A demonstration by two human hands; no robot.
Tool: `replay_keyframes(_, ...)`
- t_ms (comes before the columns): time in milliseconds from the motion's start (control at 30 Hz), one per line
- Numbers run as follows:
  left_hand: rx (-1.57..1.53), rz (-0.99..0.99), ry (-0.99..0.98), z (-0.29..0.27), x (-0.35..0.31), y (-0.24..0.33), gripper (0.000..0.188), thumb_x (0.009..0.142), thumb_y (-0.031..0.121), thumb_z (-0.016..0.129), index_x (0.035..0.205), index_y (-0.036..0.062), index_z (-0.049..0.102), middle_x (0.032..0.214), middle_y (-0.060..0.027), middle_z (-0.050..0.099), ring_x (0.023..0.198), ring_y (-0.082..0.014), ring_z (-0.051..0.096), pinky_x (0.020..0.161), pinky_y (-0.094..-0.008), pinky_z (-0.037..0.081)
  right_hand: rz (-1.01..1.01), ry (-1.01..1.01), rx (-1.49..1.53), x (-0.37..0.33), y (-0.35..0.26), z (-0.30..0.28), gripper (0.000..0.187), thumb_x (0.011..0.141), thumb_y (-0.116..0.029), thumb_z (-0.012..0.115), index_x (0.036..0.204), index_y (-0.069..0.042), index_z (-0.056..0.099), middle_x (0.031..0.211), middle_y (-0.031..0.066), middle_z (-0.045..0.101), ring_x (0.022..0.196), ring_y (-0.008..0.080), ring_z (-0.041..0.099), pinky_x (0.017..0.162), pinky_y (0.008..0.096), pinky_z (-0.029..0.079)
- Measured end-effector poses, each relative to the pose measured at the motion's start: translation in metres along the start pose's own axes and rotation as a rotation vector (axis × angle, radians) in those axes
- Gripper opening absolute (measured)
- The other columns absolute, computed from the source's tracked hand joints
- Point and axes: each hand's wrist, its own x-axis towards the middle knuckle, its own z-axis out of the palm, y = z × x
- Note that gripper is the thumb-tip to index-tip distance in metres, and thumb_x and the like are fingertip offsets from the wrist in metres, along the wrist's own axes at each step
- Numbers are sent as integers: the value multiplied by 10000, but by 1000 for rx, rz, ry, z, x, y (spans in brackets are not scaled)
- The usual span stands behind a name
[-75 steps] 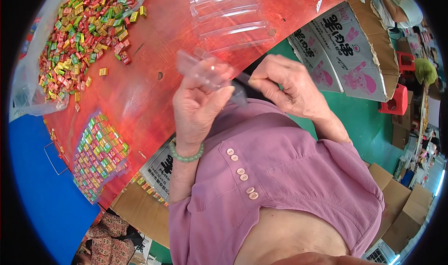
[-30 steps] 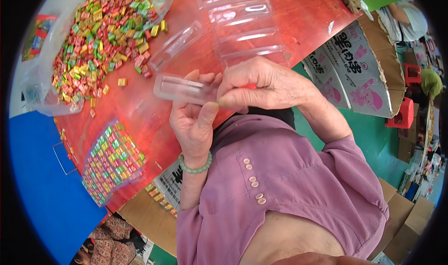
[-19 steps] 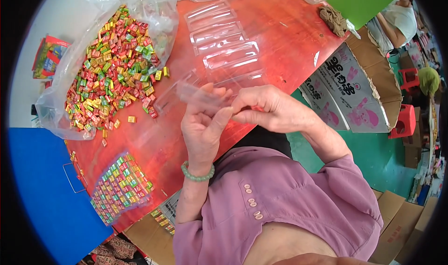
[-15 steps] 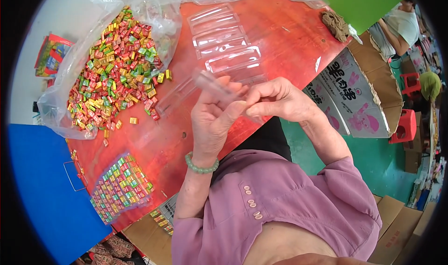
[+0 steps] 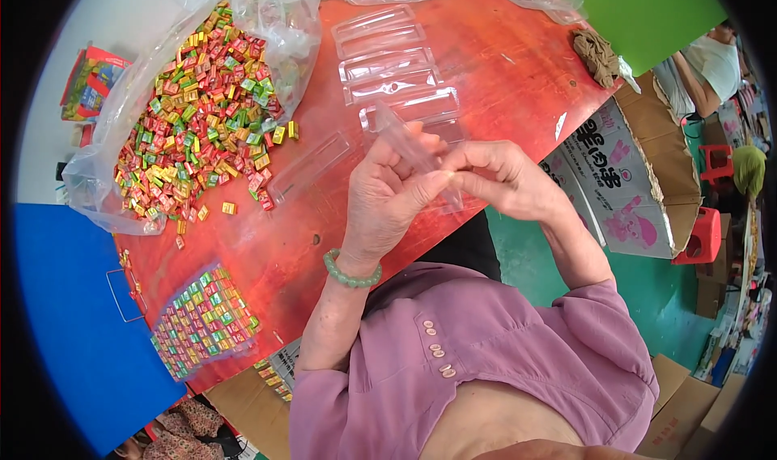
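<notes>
Left hand: the left hand (image 5: 382, 201) is closed around a clear plastic tray (image 5: 402, 142), its thumb pressing the near end; a green bead bracelet (image 5: 353, 274) circles the wrist.
Right hand: the right hand (image 5: 510, 181) meets it from three o'clock, thumb and forefinger pinched on the tray's near end, beside the left thumb.
Held tray: it is raised over the red table (image 5: 502, 79) near its front edge, tilted, the far end pointing toward eleven o'clock.
Single tray: one clear tray (image 5: 312, 168) lies slanted on the table at nine o'clock from the hands, near the left one.
Tray row: several clear trays (image 5: 388, 35) lie one behind another at twelve o'clock, the nearest partly hidden behind the held tray and the fingers.
Loose pile: small red, yellow and green blocks (image 5: 202, 112) lie heaped between nine and ten o'clock, with a clear plastic bag (image 5: 293, 43) spread around them.
Ordered blocks: a slab of similar blocks (image 5: 206, 322) in neat rows lies at eight o'clock, near the table's edge.
Right side: a crumpled brown cloth (image 5: 596, 57) sits at two o'clock; a printed carton (image 5: 619, 176) stands at three, just off the table.
</notes>
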Motion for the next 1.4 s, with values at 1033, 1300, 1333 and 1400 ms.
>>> replay_keyframes(1033,-228,-46,68,-18,8,-7,608,874,-69,689,1422,-3,434,1271,-93,591,1245,-270,573,1060,-370,483,-216,527,-1753,164,91,-188,233,858,-97,551,1059,-111,668,1029,65,650,1015,266,612,873,442,424)
replay_keyframes(1300,-257,-57,146,-18,8,-7,612,879,-62,686,1432,-3,429,1281,-88,587,1193,-234,597,1042,-352,487,-214,250,-870,98,15,-88,218,916,-200,656,1044,-24,672,1001,126,659,983,278,626,846,409,481)
replay_keyframes(1333,-278,-61,162,-17,9,-7,616,881,-59,685,1437,-1,426,1287,-87,584,1173,-220,606,1027,-343,498,-179,133,-694,84,2,-71,214,911,-206,671,1012,-17,673,965,109,654,940,251,624,820,378,484)
replay_keyframes(1400,-272,-80,164,-17,9,-7,621,882,-53,689,1441,3,424,1290,-84,583,1158,-208,610,1008,-332,508,-130,-61,-434,62,-13,-46,224,892,-216,712,981,-14,675,917,74,644,877,205,617,791,338,487)
